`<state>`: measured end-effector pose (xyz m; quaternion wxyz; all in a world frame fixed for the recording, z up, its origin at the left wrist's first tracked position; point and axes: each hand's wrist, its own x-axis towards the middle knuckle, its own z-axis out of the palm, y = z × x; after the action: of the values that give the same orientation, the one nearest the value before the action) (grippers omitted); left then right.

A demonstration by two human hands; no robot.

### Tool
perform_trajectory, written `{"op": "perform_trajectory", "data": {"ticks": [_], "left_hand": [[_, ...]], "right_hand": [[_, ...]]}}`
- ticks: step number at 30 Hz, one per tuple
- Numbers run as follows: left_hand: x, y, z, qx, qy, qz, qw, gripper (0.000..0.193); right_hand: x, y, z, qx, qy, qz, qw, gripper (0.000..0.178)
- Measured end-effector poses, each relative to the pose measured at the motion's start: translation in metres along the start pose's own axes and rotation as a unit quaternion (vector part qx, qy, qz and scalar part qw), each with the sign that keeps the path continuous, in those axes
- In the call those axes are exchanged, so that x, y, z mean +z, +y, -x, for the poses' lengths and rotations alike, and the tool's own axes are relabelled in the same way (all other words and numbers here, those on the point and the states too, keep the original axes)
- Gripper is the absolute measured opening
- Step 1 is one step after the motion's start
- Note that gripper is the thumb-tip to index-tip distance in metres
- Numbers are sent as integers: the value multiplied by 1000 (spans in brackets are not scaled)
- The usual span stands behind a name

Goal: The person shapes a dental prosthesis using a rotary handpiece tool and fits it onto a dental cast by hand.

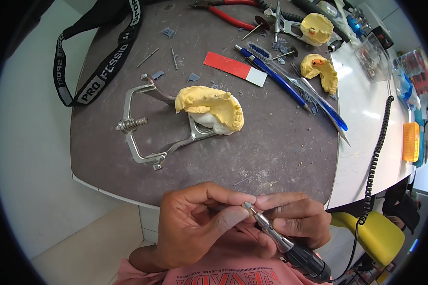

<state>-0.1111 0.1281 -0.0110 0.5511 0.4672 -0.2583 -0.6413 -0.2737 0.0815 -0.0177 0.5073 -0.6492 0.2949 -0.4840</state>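
Observation:
Close in front of me, at the table's near edge, my right hand (297, 216) is wrapped round a silver and black rotary handpiece (278, 237). A grey pointed bur (248, 205) sits in its tip, aimed up and left. Thumb and forefinger of my left hand (195, 223) pinch together right at the bur; whatever small piece they hold is mostly hidden. Beyond my hands, a yellow plaster dental cast (211, 107) on a white base is fixed to a metal articulator (133, 137), which lies on the grey table (271, 156).
Two more yellow casts (316, 29) (320, 71) lie at the far right. Near them are a blue pen (276, 76), a red and white strip (235, 69) and red-handled pliers (230, 18). A black strap (97, 80) hangs over the left edge. The handpiece's coiled cord (374, 161) runs along the right.

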Motion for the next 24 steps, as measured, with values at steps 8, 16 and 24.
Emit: {"op": "perform_trajectory", "data": {"ticks": [8,16,24], "left_hand": [[0,0,-2,9,-12,0,1000,15],[-2,-2,-2,2,-14,10,1000,15],[0,2,-2,0,-17,22,1000,14]], "right_hand": [[6,8,5,-28,37,-2,999,27],[3,4,1,-22,13,8,1000,28],[7,14,4,-67,46,-8,997,26]]}}
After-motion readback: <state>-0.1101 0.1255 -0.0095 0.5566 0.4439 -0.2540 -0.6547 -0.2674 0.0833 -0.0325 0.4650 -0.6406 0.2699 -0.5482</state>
